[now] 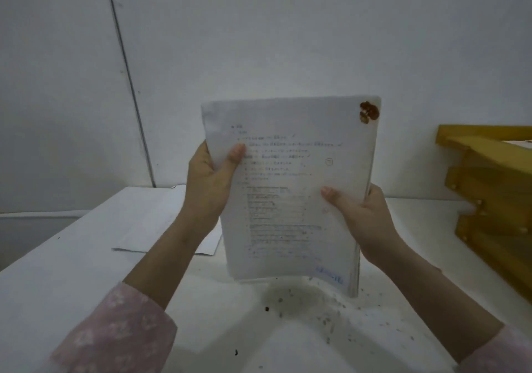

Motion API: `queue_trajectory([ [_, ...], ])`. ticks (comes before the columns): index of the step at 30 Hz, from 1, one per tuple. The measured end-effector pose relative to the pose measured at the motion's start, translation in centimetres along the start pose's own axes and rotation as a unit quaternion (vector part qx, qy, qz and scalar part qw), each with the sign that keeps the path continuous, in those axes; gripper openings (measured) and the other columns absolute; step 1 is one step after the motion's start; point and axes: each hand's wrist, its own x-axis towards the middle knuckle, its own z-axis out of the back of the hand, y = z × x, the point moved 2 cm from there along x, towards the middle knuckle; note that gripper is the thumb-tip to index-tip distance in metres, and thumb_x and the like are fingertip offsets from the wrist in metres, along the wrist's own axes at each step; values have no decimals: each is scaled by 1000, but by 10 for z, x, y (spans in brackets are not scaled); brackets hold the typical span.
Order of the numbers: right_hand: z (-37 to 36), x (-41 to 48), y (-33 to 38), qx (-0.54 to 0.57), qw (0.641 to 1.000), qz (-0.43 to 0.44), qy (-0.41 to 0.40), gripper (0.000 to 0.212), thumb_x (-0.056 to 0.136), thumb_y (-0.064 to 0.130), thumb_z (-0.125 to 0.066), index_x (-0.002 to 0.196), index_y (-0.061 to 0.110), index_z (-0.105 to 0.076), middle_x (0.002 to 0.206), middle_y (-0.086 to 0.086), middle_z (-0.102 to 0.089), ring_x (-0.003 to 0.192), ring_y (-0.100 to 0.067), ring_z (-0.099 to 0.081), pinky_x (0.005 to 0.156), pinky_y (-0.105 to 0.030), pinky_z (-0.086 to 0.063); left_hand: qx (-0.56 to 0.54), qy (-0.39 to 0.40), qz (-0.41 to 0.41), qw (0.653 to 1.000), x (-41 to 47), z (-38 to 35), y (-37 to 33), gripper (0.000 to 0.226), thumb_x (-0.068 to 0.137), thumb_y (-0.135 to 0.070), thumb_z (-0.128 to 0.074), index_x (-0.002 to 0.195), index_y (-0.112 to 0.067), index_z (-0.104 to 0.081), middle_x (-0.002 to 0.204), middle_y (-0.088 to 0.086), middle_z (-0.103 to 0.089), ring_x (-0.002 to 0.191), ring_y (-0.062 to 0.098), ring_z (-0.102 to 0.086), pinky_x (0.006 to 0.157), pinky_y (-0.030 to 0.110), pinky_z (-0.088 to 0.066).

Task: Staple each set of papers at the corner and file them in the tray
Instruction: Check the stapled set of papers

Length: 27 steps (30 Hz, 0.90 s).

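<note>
While the stack of papers (290, 148) stands upright to the left of the wooden tray (489, 188), the left grip (207, 182) clasps its left edge and the right grip (365, 222) clasps its right edge.

The left sleeve (115, 332) is pale pink cloth printed with a faint whitish flower-like pattern, and it ends in a loose, wide cuff partway up the forearm. The right sleeve (502, 349) shows only as a corner of the same pink patterned cloth at the lower right edge of view. Beyond the cuffs the forearms, the left hand (207, 179) and the right hand (365, 222) are bare.
</note>
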Motion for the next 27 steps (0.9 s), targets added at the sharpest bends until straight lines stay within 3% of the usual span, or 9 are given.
queue_trajectory([
  [4, 16, -9, -25, 5, 999, -32, -24, 15, 82, 19, -70, 96, 24, -66, 94, 3, -74, 84, -15, -72, 70, -30, -60, -3, 42, 53, 998, -20, -16, 30, 35, 88, -24, -61, 120, -11, -54, 104, 0, -71, 89, 17, -71, 69, 31, -59],
  [10, 24, -9, -34, 3, 997, -61, -37, 23, 78, 24, -75, 98, 20, -65, 99, -4, -72, 88, -21, -71, 74, -39, -61, -4, 50, 72, 996, -29, -27, 38, 20, 89, -24, -60, 108, -17, -61, 91, -7, -75, 80, 13, -72, 61, 23, -57],
  [20, 33, -6, -38, -12, 998, -51, -32, 22, 77, 25, -76, 96, 25, -64, 99, -2, -72, 88, -19, -71, 67, -29, -60, 36, 49, 86, 994, -26, -32, 47, 14, 85, -28, -65, 97, -22, -66, 86, -11, -75, 77, 12, -72, 60, 23, -57],
  [24, 45, 8, -3, 4, 998, 55, -16, 52, 75, 28, -75, 120, 21, -52, 115, -3, -67, 95, -17, -70, 73, -35, -60, 30, 42, 87, 995, -24, -32, 47, 11, 84, -26, -66, 95, -24, -65, 82, -14, -74, 73, 8, -71, 55, 17, -55],
  [27, 60, 24, 45, -109, 966, 225, -63, 68, 79, 41, -73, 136, 24, -39, 128, 5, -57, 104, -10, -65, 81, -27, -57, 41, 41, 90, 994, -23, -32, 49, 14, 84, -28, -66, 97, -25, -64, 84, -12, -74, 75, 9, -72, 58, 22, -57],
])
